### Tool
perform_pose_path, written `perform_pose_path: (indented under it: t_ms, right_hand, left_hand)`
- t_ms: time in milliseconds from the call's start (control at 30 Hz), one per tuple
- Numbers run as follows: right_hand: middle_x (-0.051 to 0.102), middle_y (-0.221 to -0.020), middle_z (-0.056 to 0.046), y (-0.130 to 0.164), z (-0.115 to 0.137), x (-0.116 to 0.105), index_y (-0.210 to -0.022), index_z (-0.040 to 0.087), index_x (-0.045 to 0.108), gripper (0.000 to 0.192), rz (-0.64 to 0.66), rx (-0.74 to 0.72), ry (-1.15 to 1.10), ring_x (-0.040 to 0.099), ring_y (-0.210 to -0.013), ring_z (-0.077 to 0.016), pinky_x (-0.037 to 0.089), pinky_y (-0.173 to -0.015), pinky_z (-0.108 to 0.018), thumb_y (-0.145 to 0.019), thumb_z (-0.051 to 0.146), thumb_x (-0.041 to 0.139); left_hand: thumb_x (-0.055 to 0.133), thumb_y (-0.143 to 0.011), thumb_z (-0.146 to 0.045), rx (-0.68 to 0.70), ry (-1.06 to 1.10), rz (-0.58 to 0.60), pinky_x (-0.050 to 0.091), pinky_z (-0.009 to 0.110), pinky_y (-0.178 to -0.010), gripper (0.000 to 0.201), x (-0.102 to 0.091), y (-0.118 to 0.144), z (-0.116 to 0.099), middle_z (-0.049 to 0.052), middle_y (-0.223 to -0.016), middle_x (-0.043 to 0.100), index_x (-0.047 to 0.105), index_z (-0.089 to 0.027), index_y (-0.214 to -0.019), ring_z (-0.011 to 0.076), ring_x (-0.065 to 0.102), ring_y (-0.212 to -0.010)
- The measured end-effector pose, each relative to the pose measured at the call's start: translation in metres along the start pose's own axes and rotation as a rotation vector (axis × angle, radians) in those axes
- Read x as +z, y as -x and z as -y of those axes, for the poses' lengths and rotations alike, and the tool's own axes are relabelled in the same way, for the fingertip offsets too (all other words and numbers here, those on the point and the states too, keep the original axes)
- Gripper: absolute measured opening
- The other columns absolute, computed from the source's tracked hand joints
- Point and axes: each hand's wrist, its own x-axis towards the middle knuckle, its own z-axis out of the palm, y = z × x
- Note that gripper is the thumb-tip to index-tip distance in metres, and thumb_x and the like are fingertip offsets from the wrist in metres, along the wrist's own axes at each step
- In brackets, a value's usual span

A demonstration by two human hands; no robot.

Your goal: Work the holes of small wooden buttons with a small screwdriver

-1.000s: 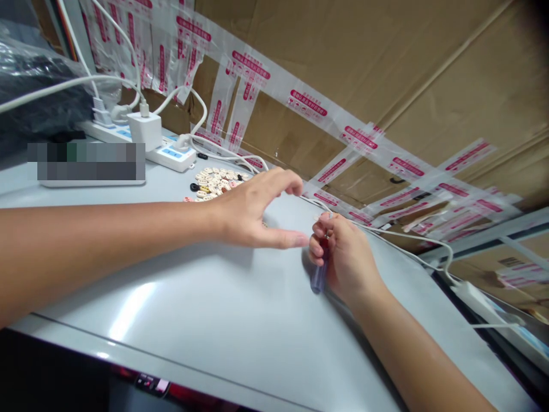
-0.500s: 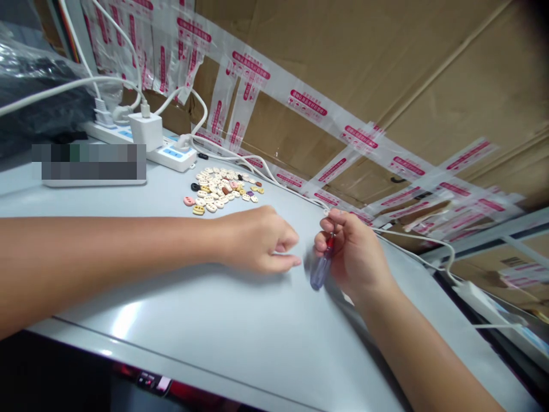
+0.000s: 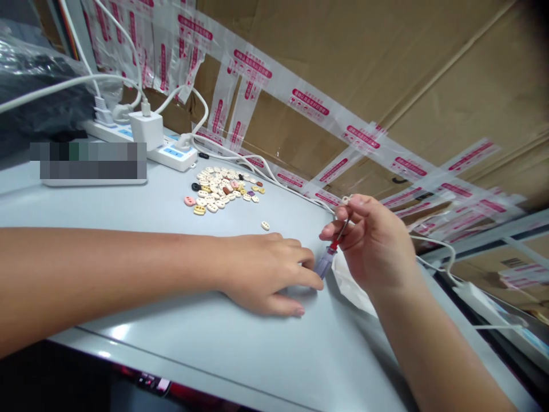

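Observation:
My right hand [image 3: 371,240] is closed around the thin metal shaft of a small screwdriver [image 3: 326,263]. Its see-through purplish handle points down toward the table, below a red collar. A small cream button [image 3: 346,200] shows at the thumb and fingertips of that hand. My left hand [image 3: 272,274] is low over the table, palm down, thumb apart from the fingers. Its fingertips are beside the screwdriver handle; whether they touch it I cannot tell. Behind the left hand one cream button [image 3: 265,226] lies alone, in front of a pile of buttons [image 3: 218,191], mostly cream.
A white power strip [image 3: 174,155] with a plugged-in charger [image 3: 146,130] and white cables stands at the back left. Taped cardboard [image 3: 343,74] rises behind the table [image 3: 171,332]. Something white and thin, like a bag [image 3: 351,286], lies under my right wrist.
My left hand has opened and moved slightly toward me and right. A lone button now shows behind it. My right hand has shifted right with the screwdriver, uncovering the white thin thing.

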Motion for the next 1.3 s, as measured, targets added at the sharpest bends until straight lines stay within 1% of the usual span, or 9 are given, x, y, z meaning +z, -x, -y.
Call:
perform_pose_path:
  t_ms: [167, 367, 533, 667, 833, 967, 1100, 1200, 1300]
  right_hand:
    - [0.053, -0.061, 0.006, -0.001, 0.007, 0.001, -0.071, 0.021, 0.055, 0.009, -0.024, -0.125, -0.005, 0.059, -0.044, -0.0114, 0.049, -0.045, -0.025, -0.072, 0.019, 0.064]
    - [0.058, -0.065, 0.004, -0.004, 0.008, 0.001, -0.074, 0.023, 0.056, 0.010, -0.058, -0.260, 0.031, 0.066, -0.063, -0.0156, 0.057, -0.056, -0.029, -0.073, 0.018, 0.065]
    - [0.062, -0.066, 0.003, -0.006, -0.003, 0.001, -0.078, 0.023, 0.055, 0.013, -0.050, -0.358, 0.179, 0.068, -0.070, -0.0169, 0.058, -0.074, -0.035, -0.078, 0.026, 0.067]
    - [0.063, -0.071, 0.002, -0.015, -0.021, -0.001, -0.081, 0.024, 0.054, 0.009, -0.023, -0.424, 0.328, 0.068, -0.075, -0.0175, 0.054, -0.075, -0.034, -0.083, 0.026, 0.063]
    - [0.064, -0.071, 0.003, -0.032, -0.043, -0.006, -0.080, 0.023, 0.055, 0.007, 0.063, -0.358, 0.577, 0.065, -0.071, -0.0169, 0.047, -0.070, -0.032, -0.083, 0.026, 0.061]
    - [0.065, -0.070, 0.003, -0.036, -0.051, -0.011, -0.077, 0.023, 0.056, 0.006, 0.172, -0.230, 0.750, 0.059, -0.068, -0.0165, 0.042, -0.066, -0.030, -0.081, 0.024, 0.060]
    - [0.063, -0.070, 0.002, -0.031, -0.048, -0.011, -0.075, 0.023, 0.057, 0.008, 0.142, -0.208, 0.848, 0.053, -0.064, -0.0161, 0.037, -0.061, -0.029, -0.082, 0.026, 0.059]
    - [0.065, -0.077, 0.000, -0.023, -0.042, -0.007, -0.076, 0.022, 0.059, 0.008, 0.066, -0.296, 0.803, 0.054, -0.068, -0.0164, 0.039, -0.063, -0.029, -0.082, 0.027, 0.061]
    - [0.063, -0.075, 0.000, -0.013, -0.037, -0.002, -0.077, 0.022, 0.059, 0.010, 0.081, -0.284, 0.627, 0.056, -0.068, -0.0162, 0.043, -0.064, -0.029, -0.081, 0.029, 0.064]
  left_hand:
    - [0.056, -0.093, -0.040, -0.016, -0.020, 0.026, 0.043, 0.042, -0.094, 0.042, -0.001, -0.002, -0.002, 0.011, -0.128, 0.062, 0.059, -0.024, -0.132, 0.0277, 0.058, -0.111]
    - [0.052, -0.095, -0.043, -0.034, -0.044, 0.073, 0.042, 0.041, -0.097, 0.048, -0.002, -0.005, -0.004, 0.011, -0.133, 0.060, 0.055, -0.024, -0.138, 0.0285, 0.055, -0.116]
    - [0.053, -0.095, -0.043, -0.038, -0.044, 0.075, 0.042, 0.042, -0.097, 0.048, -0.003, -0.005, -0.005, 0.011, -0.134, 0.060, 0.055, -0.023, -0.139, 0.0293, 0.053, -0.118]
    - [0.053, -0.095, -0.042, -0.036, -0.049, 0.068, 0.042, 0.042, -0.095, 0.046, -0.003, -0.005, -0.006, 0.011, -0.131, 0.061, 0.057, -0.023, -0.136, 0.0285, 0.054, -0.115]
    - [0.055, -0.093, -0.042, -0.003, -0.070, 0.007, 0.044, 0.040, -0.087, 0.045, 0.000, -0.005, -0.005, 0.011, -0.122, 0.065, 0.059, -0.021, -0.134, 0.0274, 0.057, -0.106]
    - [0.056, -0.093, -0.041, 0.003, -0.066, -0.003, 0.044, 0.041, -0.086, 0.045, 0.001, -0.004, -0.004, 0.011, -0.122, 0.065, 0.060, -0.021, -0.133, 0.0282, 0.058, -0.107]
    - [0.055, -0.094, -0.041, -0.013, -0.033, 0.016, 0.044, 0.041, -0.089, 0.046, 0.001, -0.004, -0.005, 0.012, -0.124, 0.064, 0.058, -0.020, -0.135, 0.0279, 0.058, -0.110]
    - [0.056, -0.094, -0.038, 0.005, 0.024, -0.040, 0.045, 0.038, -0.088, 0.040, 0.000, -0.004, -0.001, 0.011, -0.118, 0.067, 0.060, -0.019, -0.128, 0.0253, 0.060, -0.105]
    - [0.052, -0.093, -0.027, -0.038, 0.091, -0.209, 0.046, 0.033, -0.079, 0.022, -0.005, -0.003, 0.007, 0.007, -0.098, 0.071, 0.068, -0.018, -0.106, 0.0203, 0.063, -0.091]
